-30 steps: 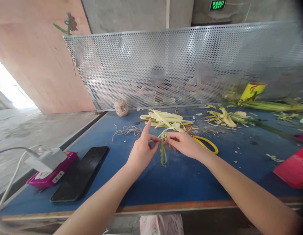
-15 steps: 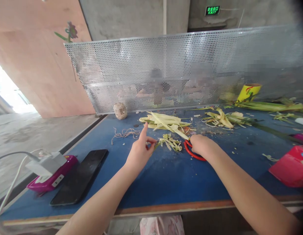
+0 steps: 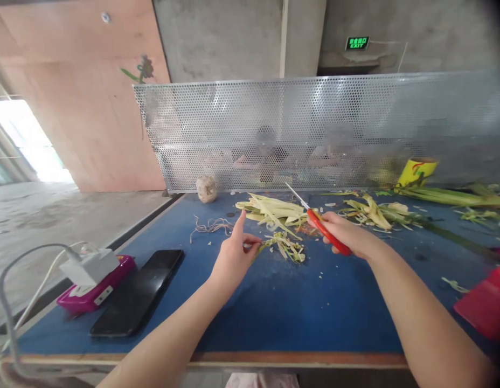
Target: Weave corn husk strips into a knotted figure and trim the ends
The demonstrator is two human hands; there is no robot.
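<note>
My left hand (image 3: 236, 251) pinches the stem end of a small bunch of shredded pale-green husk strips (image 3: 288, 247) between thumb and fingertips, one finger pointing up. The bunch lies low over the blue table. In my right hand (image 3: 342, 229) is a pair of scissors (image 3: 327, 231) with red handles, raised above the table, its blades pointing up and to the left. Behind both hands lies a pile of flat pale husks (image 3: 270, 207), which look like corn husks. Part of the scissors' handle is covered by my fingers.
A black phone (image 3: 139, 293) and a magenta power strip (image 3: 96, 291) with a white charger lie at left. Tangled twine (image 3: 213, 226) and a pale twine roll (image 3: 206, 189) sit farther back. More husks (image 3: 377, 211), a yellow can (image 3: 416, 173) and a red box (image 3: 486, 304) are at right. A perforated metal screen (image 3: 234, 118) borders the table.
My right hand has lifted the scissors off the table by the husk pile, and the blades now show. My left hand keeps its pinch on the bunch. The camera view has tilted upward slightly.
</note>
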